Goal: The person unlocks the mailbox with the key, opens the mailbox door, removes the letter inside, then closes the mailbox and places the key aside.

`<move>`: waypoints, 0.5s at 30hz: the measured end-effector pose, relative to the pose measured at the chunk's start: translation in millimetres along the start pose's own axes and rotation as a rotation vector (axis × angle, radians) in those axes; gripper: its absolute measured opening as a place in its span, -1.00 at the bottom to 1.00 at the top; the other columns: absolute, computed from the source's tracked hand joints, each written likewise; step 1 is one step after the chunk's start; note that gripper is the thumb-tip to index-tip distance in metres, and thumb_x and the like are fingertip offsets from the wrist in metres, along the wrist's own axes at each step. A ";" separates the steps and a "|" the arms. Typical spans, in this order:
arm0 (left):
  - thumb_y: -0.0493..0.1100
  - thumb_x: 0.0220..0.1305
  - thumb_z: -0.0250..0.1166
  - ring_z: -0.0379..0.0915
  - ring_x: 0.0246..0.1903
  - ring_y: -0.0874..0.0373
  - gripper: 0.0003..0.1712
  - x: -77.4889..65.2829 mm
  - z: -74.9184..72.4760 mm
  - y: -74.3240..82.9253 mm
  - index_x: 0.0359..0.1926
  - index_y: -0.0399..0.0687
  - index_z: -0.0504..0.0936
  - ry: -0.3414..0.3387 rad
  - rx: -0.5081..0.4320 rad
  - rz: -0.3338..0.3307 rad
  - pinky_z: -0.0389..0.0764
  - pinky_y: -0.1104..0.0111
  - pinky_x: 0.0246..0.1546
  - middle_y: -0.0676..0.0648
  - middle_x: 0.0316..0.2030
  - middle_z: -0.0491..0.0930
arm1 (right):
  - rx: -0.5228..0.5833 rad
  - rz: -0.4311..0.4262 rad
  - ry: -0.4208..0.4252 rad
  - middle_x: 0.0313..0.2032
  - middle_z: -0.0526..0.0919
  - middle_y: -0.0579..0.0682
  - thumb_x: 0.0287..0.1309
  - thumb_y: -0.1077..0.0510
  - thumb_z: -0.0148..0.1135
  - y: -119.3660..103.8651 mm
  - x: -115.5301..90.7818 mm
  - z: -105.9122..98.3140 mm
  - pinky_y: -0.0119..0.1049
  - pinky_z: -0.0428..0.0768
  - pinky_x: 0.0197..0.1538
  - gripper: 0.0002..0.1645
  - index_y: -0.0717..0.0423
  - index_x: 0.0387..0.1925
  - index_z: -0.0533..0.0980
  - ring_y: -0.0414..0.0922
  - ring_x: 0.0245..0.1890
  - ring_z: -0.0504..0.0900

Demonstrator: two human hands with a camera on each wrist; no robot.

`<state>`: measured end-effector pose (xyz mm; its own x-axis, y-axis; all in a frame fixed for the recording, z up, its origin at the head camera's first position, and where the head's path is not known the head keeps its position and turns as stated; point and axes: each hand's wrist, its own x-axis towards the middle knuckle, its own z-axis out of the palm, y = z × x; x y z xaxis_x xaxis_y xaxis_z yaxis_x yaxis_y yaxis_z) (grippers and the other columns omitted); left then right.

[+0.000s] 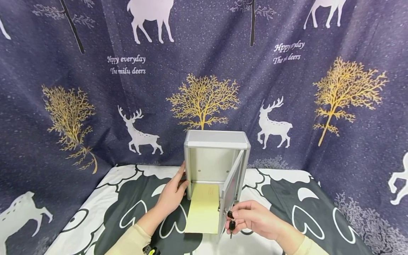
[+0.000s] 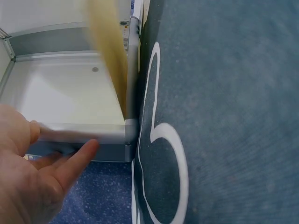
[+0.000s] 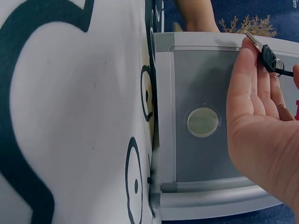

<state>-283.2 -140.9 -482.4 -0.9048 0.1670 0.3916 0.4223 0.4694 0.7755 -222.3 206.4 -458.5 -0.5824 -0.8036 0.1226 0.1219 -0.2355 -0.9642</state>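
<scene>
- We find a dark blue backdrop [image 1: 204,53] printed with pale deer and gold trees.
- Before it spreads a black-and-white patterned cloth [image 1: 313,212].
- On this cloth stands a grey metal box [image 1: 217,136], upright, its front toward the wearer.
- We note the door [image 1: 229,194] swung outward at the box's right side; its panel bears a pale round window [image 3: 202,122].
- A yellow paper [image 1: 204,209] lies low in the box, its near end projecting beyond the front opening. Faint print shows on it – too small for us to read.
- We record the right hand [image 1: 255,217] beside the door's free edge, thumb and fingers together, clamped on a black-headed upper key [image 1: 230,214].
- The left hand [image 1: 172,194] touches the box's left side, fingers extended along the outer wall and apart from the thumb, which rests at the front edge.
- A lower key [image 1: 232,225] hangs under the upper one; whether either sits in the lock, we cannot tell.
- Smallest, a metal ring [image 3: 279,67] shows beside a key head.
</scene>
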 end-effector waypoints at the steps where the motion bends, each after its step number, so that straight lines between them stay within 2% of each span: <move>1: -0.14 0.77 0.21 0.74 0.15 -0.09 -0.12 -0.1 0.0 -0.1 0.84 0.34 -0.01 0.001 0.002 0.001 0.79 0.37 -0.15 -0.29 0.46 0.55 | 0.001 0.002 -0.008 -0.03 0.86 0.16 0.67 0.35 -0.06 -0.9 -0.5 -0.3 -0.16 0.83 0.07 -0.62 0.22 0.08 0.71 0.05 -0.01 0.88; 10: -0.16 0.76 0.21 0.77 0.03 -0.04 -0.12 0.0 -0.3 0.4 0.84 0.33 0.00 0.006 0.018 -0.001 0.80 0.38 -0.16 -0.29 0.45 0.56 | -0.002 -0.002 -0.075 0.01 0.85 0.14 0.67 0.37 -0.09 -5.8 -5.1 -4.9 -0.16 0.81 0.08 -0.60 0.26 0.11 0.70 0.03 -0.01 0.87; 15: -0.17 0.76 0.21 0.78 0.00 -0.01 -0.11 0.1 -0.1 0.9 0.84 0.34 0.00 0.011 0.029 0.001 0.80 0.36 -0.16 -0.28 0.45 0.56 | -0.015 -0.001 -0.079 0.00 0.86 0.13 0.67 0.36 -0.09 -6.8 -6.3 -6.7 -0.16 0.81 0.09 -0.61 0.25 0.06 0.71 0.03 -0.02 0.88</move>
<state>-282.9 -140.6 -481.6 -0.9038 0.1583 0.3975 0.4211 0.4939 0.7608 -224.9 216.8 -454.3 -0.5169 -0.8443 0.1415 0.1091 -0.2289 -0.9673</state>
